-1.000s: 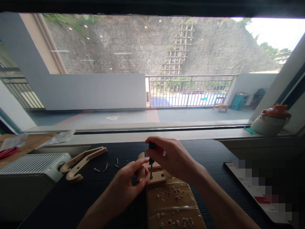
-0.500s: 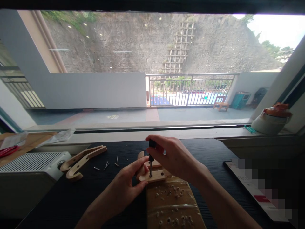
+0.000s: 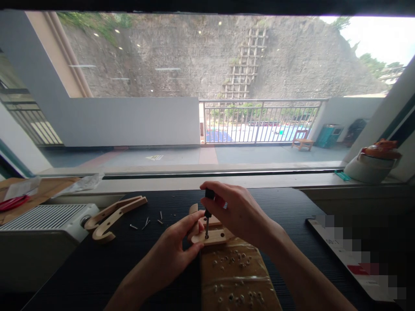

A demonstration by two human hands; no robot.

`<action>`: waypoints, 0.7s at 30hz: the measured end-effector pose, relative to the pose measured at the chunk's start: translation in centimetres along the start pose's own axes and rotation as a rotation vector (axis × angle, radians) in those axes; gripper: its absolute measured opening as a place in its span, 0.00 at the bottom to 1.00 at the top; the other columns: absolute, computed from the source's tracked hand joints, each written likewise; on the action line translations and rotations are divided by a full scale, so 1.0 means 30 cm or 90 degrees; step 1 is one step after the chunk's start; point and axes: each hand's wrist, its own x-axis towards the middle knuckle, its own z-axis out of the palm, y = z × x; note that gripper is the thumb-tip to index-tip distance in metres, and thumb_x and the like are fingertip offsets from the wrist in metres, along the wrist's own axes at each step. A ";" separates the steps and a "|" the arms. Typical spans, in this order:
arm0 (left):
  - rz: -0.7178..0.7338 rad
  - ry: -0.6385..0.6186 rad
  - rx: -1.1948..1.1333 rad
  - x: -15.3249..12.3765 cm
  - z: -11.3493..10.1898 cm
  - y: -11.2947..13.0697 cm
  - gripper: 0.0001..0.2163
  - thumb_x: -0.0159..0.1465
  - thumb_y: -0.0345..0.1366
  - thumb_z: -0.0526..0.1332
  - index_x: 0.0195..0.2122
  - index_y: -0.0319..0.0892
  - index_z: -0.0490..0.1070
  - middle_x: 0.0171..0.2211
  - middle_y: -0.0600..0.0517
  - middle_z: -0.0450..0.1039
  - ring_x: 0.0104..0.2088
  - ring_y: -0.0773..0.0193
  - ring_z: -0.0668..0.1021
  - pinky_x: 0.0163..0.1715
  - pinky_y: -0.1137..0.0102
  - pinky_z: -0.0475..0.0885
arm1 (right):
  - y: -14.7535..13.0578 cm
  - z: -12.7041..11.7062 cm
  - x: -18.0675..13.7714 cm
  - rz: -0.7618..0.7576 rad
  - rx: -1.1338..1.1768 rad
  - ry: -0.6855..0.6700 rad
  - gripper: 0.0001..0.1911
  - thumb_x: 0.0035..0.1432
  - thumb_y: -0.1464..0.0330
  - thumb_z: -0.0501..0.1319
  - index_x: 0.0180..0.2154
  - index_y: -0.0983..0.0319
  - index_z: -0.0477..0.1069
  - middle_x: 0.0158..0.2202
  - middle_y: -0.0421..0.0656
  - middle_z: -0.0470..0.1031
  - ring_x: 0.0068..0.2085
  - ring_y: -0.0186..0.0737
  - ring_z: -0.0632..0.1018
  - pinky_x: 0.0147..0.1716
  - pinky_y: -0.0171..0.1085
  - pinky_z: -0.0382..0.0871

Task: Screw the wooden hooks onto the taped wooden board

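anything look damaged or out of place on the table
The brown tape-wrapped block is pitted with many small holes, so its top looks damaged. Small silver metal fasteners lie loose on the black tabletop.

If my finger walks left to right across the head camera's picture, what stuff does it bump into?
White box → two wooden hooks → loose screws → left hand → screwdriver → chair → orange-topped jar.

From the screwdriver [image 3: 209,195], you can pass over bare table [image 3: 287,209] beyond your right hand [image 3: 238,205], between two and three o'clock. Loose screws [image 3: 146,223], then wooden hooks [image 3: 113,218], obstruct your low route at nine o'clock; the taped block [image 3: 238,270] obstructs five o'clock, a flat panel [image 3: 345,257] four.
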 end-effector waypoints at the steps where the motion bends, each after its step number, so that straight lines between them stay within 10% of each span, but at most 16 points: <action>1: 0.001 0.001 -0.001 0.000 0.001 0.000 0.23 0.57 0.31 0.58 0.55 0.46 0.61 0.46 0.53 0.71 0.46 0.63 0.73 0.50 0.71 0.64 | -0.001 0.003 0.000 0.005 -0.008 0.005 0.13 0.59 0.66 0.55 0.46 0.62 0.68 0.32 0.41 0.74 0.27 0.31 0.69 0.29 0.32 0.61; 21: 0.007 0.002 0.006 0.004 0.000 0.013 0.23 0.57 0.31 0.58 0.55 0.45 0.62 0.41 0.52 0.72 0.42 0.63 0.74 0.47 0.71 0.67 | -0.025 -0.009 -0.011 0.010 0.028 -0.030 0.15 0.59 0.67 0.54 0.48 0.57 0.67 0.38 0.42 0.75 0.30 0.32 0.72 0.29 0.32 0.62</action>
